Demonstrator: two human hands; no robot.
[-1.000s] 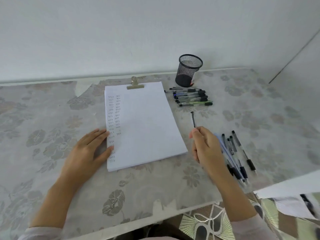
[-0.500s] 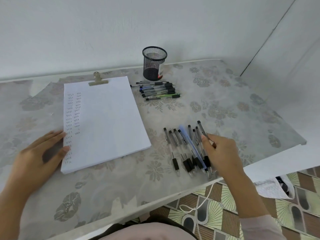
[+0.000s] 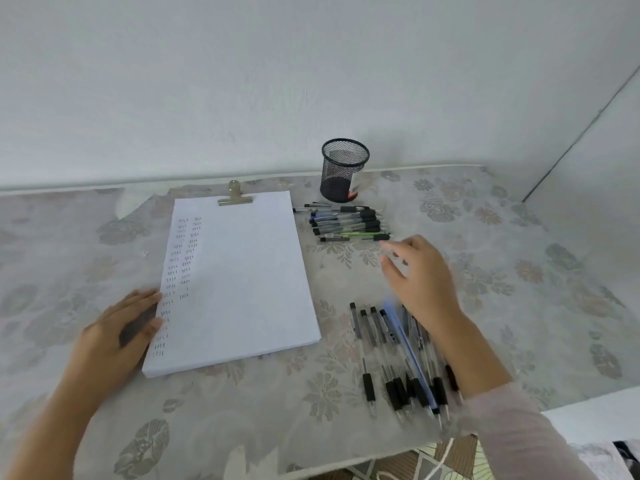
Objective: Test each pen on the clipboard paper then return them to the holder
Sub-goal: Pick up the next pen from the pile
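The near pens [image 3: 398,358] lie on the bench [image 3: 519,271] under the right forearm; the left hand [image 3: 117,334] rests flat against the clipboard paper [image 3: 242,278]; the right hand [image 3: 419,275] hovers, fingers loose, empty; the far pens [image 3: 346,223] lie just beside the holder [image 3: 343,171].

The right grip [image 3: 420,282], a bare hand, is blurred, and its fingertips [image 3: 394,249] are smeared. Its wrist and the pale sleeve [image 3: 512,434] lie over the right side of the near pens [image 3: 391,344], so some of them are hidden. Those pens are blurry too, and I cannot count them. The far pens [image 3: 346,223] lie packed close, so their number is hard to tell. The little marks on the paper [image 3: 242,271] are too small to read. The left grip [image 3: 117,337] has its arm cut off at the bottom corner. The board under the paper is hidden; only the clip [image 3: 235,199] shows. The label [image 3: 353,194] on the holder [image 3: 344,171] is too small to read. A white cable [image 3: 440,462] below the desk [image 3: 519,271] is cut off by the bottom edge.
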